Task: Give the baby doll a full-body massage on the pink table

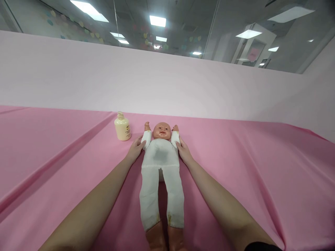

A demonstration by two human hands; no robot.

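Observation:
A baby doll (160, 153) with a white cloth body lies on its back, its head toward the wall and its brown feet toward me. A grey stain marks its chest. Both doll arms are raised beside the head. My left hand (136, 147) is closed around the doll's upper arm on the left side, thumb on top. On the other side my right hand (183, 149) grips the doll's other upper arm in the same way. Fingers under the arms are partly hidden. Left of the doll's head stands a cream pump bottle (122, 127), apart from my left hand.
Pink cloth (225, 167) with several folds covers the surface. Behind it rises a white wall (146, 83), topped by a glass pane (183, 28) that shows ceiling lights.

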